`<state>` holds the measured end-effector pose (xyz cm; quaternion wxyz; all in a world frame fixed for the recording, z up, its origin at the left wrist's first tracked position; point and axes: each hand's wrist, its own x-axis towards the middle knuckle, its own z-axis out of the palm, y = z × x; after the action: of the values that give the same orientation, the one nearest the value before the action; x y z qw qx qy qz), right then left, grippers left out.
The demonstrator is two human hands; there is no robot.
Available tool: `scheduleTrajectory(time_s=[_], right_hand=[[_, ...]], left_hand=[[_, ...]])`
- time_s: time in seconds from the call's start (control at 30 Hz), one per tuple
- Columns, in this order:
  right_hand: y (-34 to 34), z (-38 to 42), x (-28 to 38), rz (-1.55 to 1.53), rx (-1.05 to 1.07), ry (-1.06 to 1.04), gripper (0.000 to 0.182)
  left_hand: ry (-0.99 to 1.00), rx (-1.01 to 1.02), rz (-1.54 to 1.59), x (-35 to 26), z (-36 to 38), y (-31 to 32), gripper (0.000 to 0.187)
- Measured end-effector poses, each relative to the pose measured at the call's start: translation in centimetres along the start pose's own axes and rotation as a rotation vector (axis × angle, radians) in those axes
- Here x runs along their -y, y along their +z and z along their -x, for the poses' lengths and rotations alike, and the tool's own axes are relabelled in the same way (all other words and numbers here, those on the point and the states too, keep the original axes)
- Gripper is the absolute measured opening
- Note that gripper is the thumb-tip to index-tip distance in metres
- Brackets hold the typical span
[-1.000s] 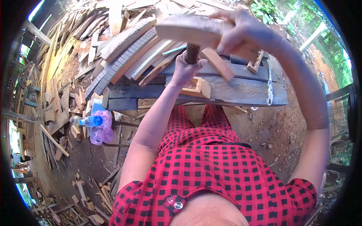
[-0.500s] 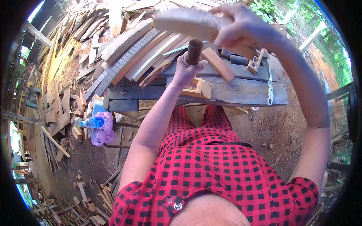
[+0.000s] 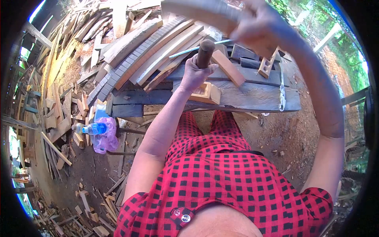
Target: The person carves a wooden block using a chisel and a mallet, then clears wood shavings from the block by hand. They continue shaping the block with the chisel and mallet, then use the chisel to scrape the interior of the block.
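Note:
My left hand (image 3: 193,74) is wrapped round the upright dark wooden handle of a chisel (image 3: 205,53); its blade is hidden behind my hand. Just below lies a pale wooden block (image 3: 214,94) with a rectangular hollow in its top, resting at the near side of the workbench (image 3: 260,94). Raised at the top of the view, my right hand (image 3: 262,27) grips a thick wooden mallet (image 3: 203,11), smeared by motion and partly cut off by the frame edge. The mallet is apart from the chisel's handle.
A reddish board (image 3: 228,67) lies on the bench beside a small wooden piece with square holes (image 3: 266,67). Long planks (image 3: 169,51) are stacked beyond. At left, a water bottle (image 3: 94,128) rests by a pink plastic bag (image 3: 106,142). Wood scraps litter the ground.
My right hand has lifted the mallet higher, towards the top edge and slightly right. My left hand stays on the chisel over the hollowed block.

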<state>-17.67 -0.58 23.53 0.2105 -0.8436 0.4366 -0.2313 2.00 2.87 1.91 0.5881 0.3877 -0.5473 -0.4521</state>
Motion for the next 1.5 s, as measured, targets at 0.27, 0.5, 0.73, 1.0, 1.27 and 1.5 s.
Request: scheduleTrajectory(time_s=[0.27,0.5,0.73,1.0,1.27,1.5], right_hand=[[2.6,1.5,-2.7,-0.415,0.038,-0.080,0.064],[0.2,1.2,1.0,-0.006,-0.224,0.145,0.076],[2.6,1.6,-0.3,-0.332,0.071,-0.160,0.074],[-1.4,0.7,3.2,-0.319,-0.347,0.254,0.059],[4.4,3.5,-0.2,0.160,0.058,-0.163,0.083],[-2.2,1.9,3.9,-0.737,0.039,-0.218,0.067]], left_hand=[[-0.025,0.006,0.015,-0.2,-0.3,0.0,0.023],[-0.015,0.032,-0.026,-0.1,-0.1,0.0,0.022],[-0.037,0.028,0.005,-0.2,-0.4,0.1,0.022],[-0.021,0.041,-0.004,-0.1,-0.2,0.0,0.022],[-0.018,0.087,-0.007,-0.2,-0.2,0.1,0.023],[-0.004,0.054,-0.023,0.3,-0.2,0.0,0.021]])
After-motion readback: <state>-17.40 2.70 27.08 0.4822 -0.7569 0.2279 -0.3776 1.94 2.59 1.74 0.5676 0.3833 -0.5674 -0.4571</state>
